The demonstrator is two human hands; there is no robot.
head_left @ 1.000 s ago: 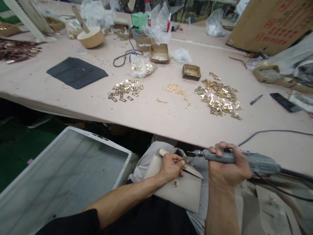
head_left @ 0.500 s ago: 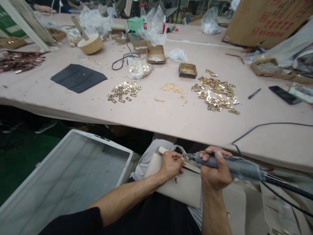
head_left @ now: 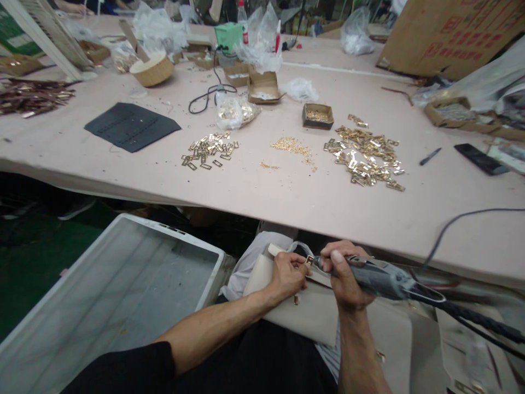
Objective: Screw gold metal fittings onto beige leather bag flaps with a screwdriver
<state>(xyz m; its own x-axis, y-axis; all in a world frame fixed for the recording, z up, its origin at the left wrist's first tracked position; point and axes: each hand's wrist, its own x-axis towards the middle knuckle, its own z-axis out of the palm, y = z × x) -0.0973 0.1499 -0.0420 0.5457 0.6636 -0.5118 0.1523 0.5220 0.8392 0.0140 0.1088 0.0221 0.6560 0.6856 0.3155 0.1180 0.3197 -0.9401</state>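
Observation:
A cream handbag (head_left: 305,320) lies across the lap, with a small gold clasp part on its front. My left hand (head_left: 288,273) is closed in a pinch at the bag's upper edge, on a small gold rectangular metal fitting (head_left: 309,260). My right hand (head_left: 346,279) is wrapped around a grey corded electric screwdriver (head_left: 383,279), held almost level. Its tip points left and meets the fitting beside my left fingertips; the exact contact point is too small to make out.
On the table (head_left: 254,189) lie piles of gold frames (head_left: 209,149), gold plates (head_left: 369,156) and tiny screws (head_left: 291,145). A small box (head_left: 318,116) stands behind. A grey plastic crate (head_left: 213,257) is at left, more cream bags (head_left: 394,334) at right. The tool's cord trails right.
My right hand has shifted left along the screwdriver, closer to the tip, and the tool has turned and tilted slightly. My left hand stays on the fitting. The view has shifted slightly.

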